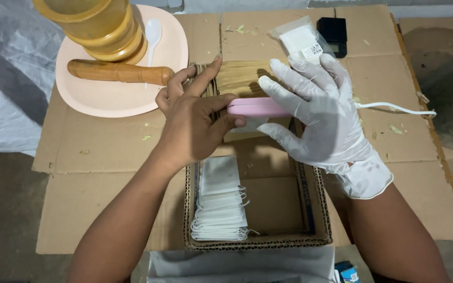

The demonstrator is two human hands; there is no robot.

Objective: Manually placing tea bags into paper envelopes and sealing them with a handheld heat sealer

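Both hands on a pink handheld sealer [258, 107], the kind with a white cord [394, 108] running off to the right. It sits over a wooden block [239, 78] at the far end of a shallow cardboard tray [258, 242].

Left hand [195, 123], bare: fingers curled, thumb and forefinger closed over the sealer's left end, pressing down. Right hand [315, 112], in a white glove: fingers spread and wrapped over the right half of the sealer, firm hold.

Looks like a small white sachet [251, 124] is pinched under the bar. Only a corner shows, so not sure.

Doing the press well, my read:
- keep even pressure from both ends so the seam closes across the full width
- keep the sachet edge square to the bar
- keep bare fingertips off the heated strip
- keep slack in the cord so it doesn't drag the sealer

Around it: stack of white filter sachets [220, 207] in the near left of the tray, clear bag of white packets [302, 39] beyond the block, small black scale [334, 32] next to it. Pink plate [106, 97] far left holds a wooden pestle [119, 72], white spoon [153, 31] and stacked yellow tubs [100, 26]. All on flattened cardboard [106, 157].
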